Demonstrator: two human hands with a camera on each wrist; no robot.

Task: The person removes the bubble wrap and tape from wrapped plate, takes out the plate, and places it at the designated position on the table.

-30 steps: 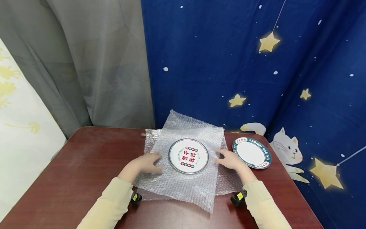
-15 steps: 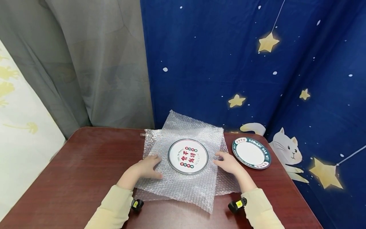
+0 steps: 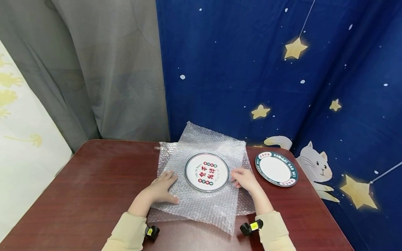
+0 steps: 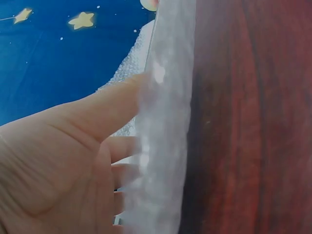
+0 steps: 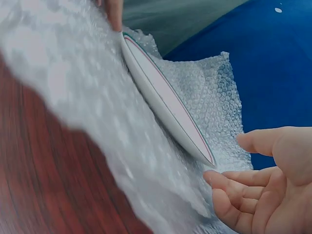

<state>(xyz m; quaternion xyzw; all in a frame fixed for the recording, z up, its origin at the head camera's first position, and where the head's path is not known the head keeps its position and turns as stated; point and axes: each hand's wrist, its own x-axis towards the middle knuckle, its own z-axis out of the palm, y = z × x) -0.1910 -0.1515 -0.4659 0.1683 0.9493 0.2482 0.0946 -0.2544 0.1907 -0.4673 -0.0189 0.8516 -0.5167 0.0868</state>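
Note:
A white round plate [image 3: 207,172] with red lettering and a dark rim lies face up on bubble wrap [image 3: 201,211] in the middle of the table. Left of it, my left hand [image 3: 161,190] rests on the wrap with fingers spread and thumb apart. The left wrist view has the wrap's near edge hiding those fingertips. My right hand [image 3: 245,178] is at the plate's right side, fingertips right by the rim. In the right wrist view its fingers [image 5: 248,192] are bent loosely beside the plate's end, thumb apart, with nothing between them.
A second plate [image 3: 276,169] with a green lettered rim lies on the brown table [image 3: 94,195] at the right. Another bubble wrap sheet [image 3: 204,132] shows beneath the top one, reaching past the back edge. A blue curtain [image 3: 226,69] and a grey curtain [image 3: 119,69] hang behind.
My right hand has moved left, up to the plate's rim. The left hand has shifted slightly nearer to me, its fingers spreading on the wrap. Both plates have stayed in place.

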